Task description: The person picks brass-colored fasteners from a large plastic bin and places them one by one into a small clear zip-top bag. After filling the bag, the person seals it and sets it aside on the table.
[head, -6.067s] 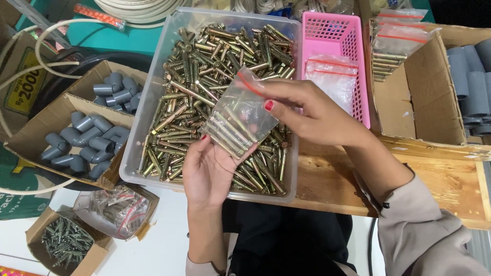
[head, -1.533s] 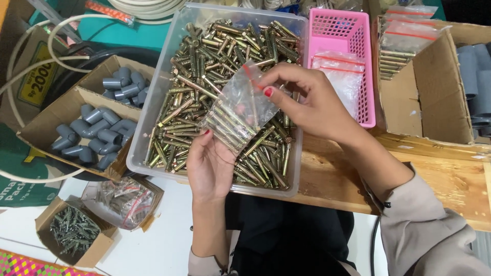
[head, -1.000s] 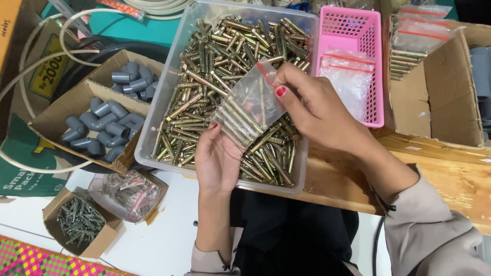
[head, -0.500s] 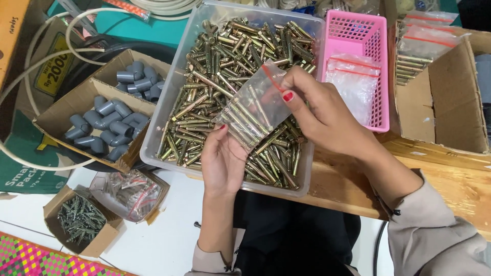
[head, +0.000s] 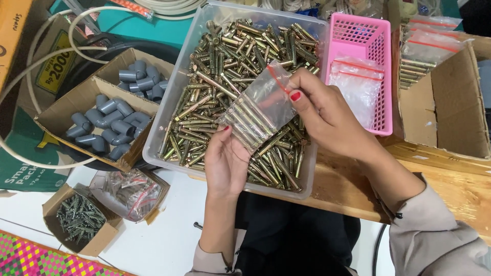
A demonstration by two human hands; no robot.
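Left hand (head: 225,161): palm up, forearm rising from the near edge, fingers cupped under the lower end of a clear bag (head: 258,110), thumb tip pressed on its near-left corner. Right hand (head: 325,115): reaching in from the right, wrist bent, thumb and forefinger pinching the bag's upper edge at its red seal strip. Bag: tilted, held between both hands just above a clear tub (head: 184,89), several brass bolts (head: 245,120) lying side by side in its lower half. Tub: full of loose brass bolts, set on a wooden table (head: 450,179). Pink basket (head: 381,51): touching the tub's right side, holding empty clear bags. Left of the tub: cardboard boxes of grey pipe elbows (head: 107,125). Near left: small box of dark screws (head: 79,220), beside a box of bagged fasteners (head: 133,189).
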